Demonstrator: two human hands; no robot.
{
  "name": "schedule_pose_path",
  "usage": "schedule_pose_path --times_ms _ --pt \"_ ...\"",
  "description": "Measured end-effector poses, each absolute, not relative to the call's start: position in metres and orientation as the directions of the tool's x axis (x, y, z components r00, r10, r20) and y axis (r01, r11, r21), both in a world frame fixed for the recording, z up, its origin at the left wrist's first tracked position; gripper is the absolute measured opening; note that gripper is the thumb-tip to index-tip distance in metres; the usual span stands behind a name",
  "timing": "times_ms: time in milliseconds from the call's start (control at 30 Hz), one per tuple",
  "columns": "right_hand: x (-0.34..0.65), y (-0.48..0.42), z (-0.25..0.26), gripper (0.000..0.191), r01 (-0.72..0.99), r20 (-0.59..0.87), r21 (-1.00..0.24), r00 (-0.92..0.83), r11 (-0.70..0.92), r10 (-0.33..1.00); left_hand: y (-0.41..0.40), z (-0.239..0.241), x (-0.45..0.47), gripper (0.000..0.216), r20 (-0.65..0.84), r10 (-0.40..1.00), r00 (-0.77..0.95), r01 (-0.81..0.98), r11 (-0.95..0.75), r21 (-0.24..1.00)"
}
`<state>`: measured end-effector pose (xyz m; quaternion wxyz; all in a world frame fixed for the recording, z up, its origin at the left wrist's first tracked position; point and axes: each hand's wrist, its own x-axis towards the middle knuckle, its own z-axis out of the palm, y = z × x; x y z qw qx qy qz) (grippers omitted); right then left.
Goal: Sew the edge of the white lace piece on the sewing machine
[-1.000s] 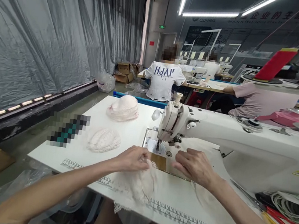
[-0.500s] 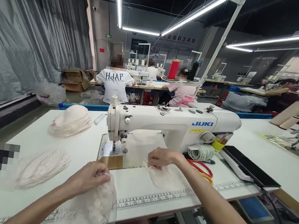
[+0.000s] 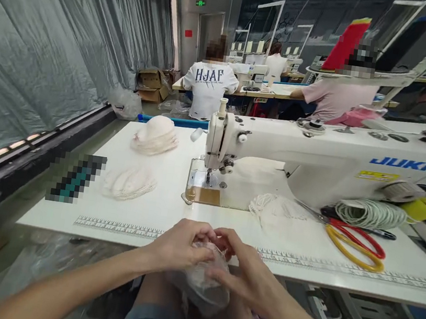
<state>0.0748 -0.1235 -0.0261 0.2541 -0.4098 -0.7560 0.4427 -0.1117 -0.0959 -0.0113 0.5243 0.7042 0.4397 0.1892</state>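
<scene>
Over my lap at the table's front edge, a clear plastic bag (image 3: pixel 205 285) with pale fabric showing inside is between my hands. My left hand (image 3: pixel 187 243) is closed on the bag's upper part, its thumb lying across the top. From the other side, my right hand (image 3: pixel 247 270) curls its fingers over the bag's mouth and presses its thumb against the side. Beyond my hands stands a white sewing machine (image 3: pixel 327 160). A pale lacy fabric piece (image 3: pixel 273 207) lies on the table right of its needle plate. The bag's contents are partly hidden by my fingers.
Two pale fabric stacks, one nearer (image 3: pixel 130 184) and one farther (image 3: pixel 155 135), lie on the left. Red-and-yellow-handled scissors (image 3: pixel 357 248) and a coil of pale cord (image 3: pixel 370 213) sit on the right. A ruler strip (image 3: pixel 120 227) runs along the front edge. Co-workers sit beyond.
My right hand has left the fabric piece on the table and joined my left at the bag. The bag has moved from the table's front left to above my lap. My view has tilted down.
</scene>
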Motion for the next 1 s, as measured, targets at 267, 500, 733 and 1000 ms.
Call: schedule_pose_path --times_ms 267,500,733,1000 --pt "0.064 -0.147 -0.037 0.026 0.246 -0.179 -0.969 -0.640 -0.022 0.747 -0.137 -0.023 -0.141 0.027 -0.306 0.795 0.523 0.311 0.156 0.937" --pt "0.051 -0.177 -0.072 0.026 0.268 -0.142 -0.963 -0.525 0.005 0.839 -0.153 -0.047 -0.150 0.029 -0.349 0.799 0.489 0.299 0.223 0.928" --pt "0.047 -0.176 -0.082 0.034 0.196 -0.226 -0.971 -0.578 -0.136 0.784 -0.165 -0.060 -0.157 0.029 -0.402 0.785 0.470 0.246 0.321 0.914" --pt "0.043 -0.179 -0.080 0.039 0.094 -0.317 -0.943 -0.552 -0.320 0.771 -0.168 -0.068 -0.157 0.021 -0.415 0.769 0.485 0.197 0.367 0.909"
